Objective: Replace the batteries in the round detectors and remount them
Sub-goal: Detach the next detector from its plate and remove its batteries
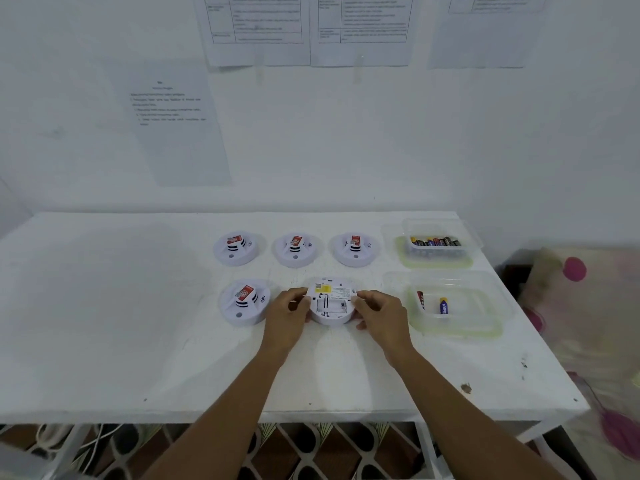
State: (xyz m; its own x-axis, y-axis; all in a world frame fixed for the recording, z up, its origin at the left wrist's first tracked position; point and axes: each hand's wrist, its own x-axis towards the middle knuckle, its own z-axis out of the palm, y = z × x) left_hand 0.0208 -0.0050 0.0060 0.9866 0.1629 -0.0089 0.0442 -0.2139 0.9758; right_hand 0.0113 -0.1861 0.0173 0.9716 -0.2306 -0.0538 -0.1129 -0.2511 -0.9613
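Note:
A round white detector (330, 306) lies face down on the white table (138, 323), its back up with a yellow label and an open battery bay that looks empty. My left hand (289, 311) grips its left rim and my right hand (379, 311) grips its right rim. Another detector (244, 303) sits to its left, face up with a red sticker. Three more detectors (236, 248) (295, 249) (355, 248) stand in a row behind.
A clear tub (437, 244) at the back right holds several batteries. A nearer clear tub (450, 308) holds two batteries. Printed sheets (256, 29) hang on the wall. A patterned cloth (588, 323) lies past the table's right edge.

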